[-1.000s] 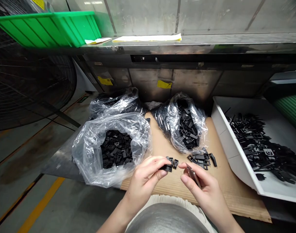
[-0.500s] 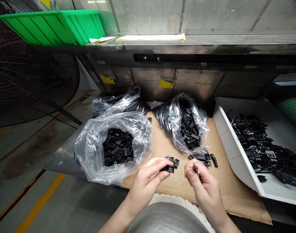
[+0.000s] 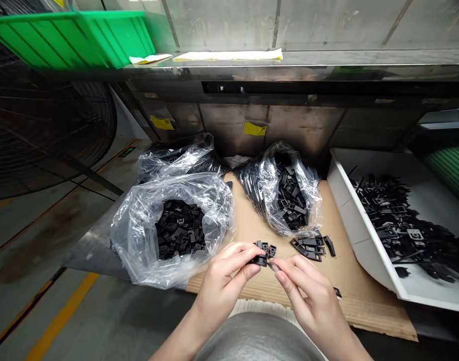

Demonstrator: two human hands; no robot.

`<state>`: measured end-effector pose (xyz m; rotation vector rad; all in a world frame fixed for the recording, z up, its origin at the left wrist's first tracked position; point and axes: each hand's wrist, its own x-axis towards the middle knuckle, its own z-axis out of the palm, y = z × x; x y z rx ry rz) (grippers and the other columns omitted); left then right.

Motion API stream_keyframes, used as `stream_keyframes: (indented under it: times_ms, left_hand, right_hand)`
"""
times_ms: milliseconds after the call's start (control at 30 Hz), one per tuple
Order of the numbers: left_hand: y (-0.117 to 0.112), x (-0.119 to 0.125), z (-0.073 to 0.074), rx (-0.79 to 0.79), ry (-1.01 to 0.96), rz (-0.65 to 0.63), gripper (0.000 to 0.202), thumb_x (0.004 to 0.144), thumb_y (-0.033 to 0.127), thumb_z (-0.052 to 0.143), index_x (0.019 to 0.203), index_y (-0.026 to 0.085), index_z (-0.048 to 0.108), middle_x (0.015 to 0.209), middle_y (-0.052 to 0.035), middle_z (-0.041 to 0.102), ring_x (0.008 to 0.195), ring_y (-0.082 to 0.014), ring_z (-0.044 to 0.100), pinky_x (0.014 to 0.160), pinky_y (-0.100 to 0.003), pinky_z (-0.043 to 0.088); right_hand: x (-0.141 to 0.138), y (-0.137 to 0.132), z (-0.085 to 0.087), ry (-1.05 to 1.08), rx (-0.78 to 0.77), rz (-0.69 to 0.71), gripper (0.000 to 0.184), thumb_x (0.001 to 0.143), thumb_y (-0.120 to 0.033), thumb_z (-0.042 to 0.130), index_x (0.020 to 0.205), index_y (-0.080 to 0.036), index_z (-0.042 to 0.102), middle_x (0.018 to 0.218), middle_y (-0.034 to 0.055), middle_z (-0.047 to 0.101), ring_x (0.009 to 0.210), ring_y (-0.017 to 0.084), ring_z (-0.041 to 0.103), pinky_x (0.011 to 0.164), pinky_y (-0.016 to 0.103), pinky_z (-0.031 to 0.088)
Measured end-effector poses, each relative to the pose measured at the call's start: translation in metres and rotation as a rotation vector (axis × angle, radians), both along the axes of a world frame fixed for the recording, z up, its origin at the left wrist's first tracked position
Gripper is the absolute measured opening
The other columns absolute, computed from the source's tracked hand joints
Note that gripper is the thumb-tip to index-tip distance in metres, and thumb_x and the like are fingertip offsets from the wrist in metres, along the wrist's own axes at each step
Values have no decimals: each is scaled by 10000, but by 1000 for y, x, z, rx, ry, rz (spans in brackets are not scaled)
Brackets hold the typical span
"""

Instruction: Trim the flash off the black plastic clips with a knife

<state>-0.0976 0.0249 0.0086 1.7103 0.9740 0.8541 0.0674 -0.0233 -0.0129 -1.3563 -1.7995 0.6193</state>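
Observation:
My left hand (image 3: 225,273) pinches a small black plastic part (image 3: 260,260) between thumb and fingers over the cardboard sheet (image 3: 350,296). My right hand (image 3: 304,291) is closed in a pinch, its fingertips brought up against that part; a thin grey metal piece barely shows at its fingertips. Two more small black parts (image 3: 267,248) lie just behind the held one. A loose cluster of black frames (image 3: 312,245) lies to the right of them.
A clear bag of small black parts (image 3: 177,228) stands at left, a second bag (image 3: 177,158) behind it, a third bag of frames (image 3: 285,193) in the middle. A white tray (image 3: 359,235) of black parts is at right. A green bin (image 3: 75,37) sits on the shelf above.
My right hand has moved left and closed the gap, so its fingertips now meet the black part held by my left hand. The metal piece is now mostly hidden.

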Motion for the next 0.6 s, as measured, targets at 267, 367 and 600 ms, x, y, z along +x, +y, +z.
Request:
stream_keyframes:
  times_ms: [267,367,600]
  left_hand:
    - [3,0,2,-86,-29,-40,190,804,137,541,910,216,678,899,-37,636,869,-195,571,794,-280,409]
    - [5,0,3,-159,-64,-67,211,795,132,553,928,231,683,884,-26,645,853,-186,572,780,-268,402]
    - [8,-1,2,-347,-179,-65,214,773,145,569,929,217,697,703,-7,602,620,-130,494,584,-227,384]
  right_hand:
    - [2,4,-2,-56,36,-43,203,859,-154,406,944,-170,589,696,40,537,659,165,513,573,288,409]
    - [2,4,-3,-73,89,-49,187,849,-133,422,945,-167,580,703,42,536,646,161,500,569,289,401]
    - [0,2,-8,-149,249,-101,187,814,-95,477,971,-138,570,733,64,552,646,162,481,570,298,400]
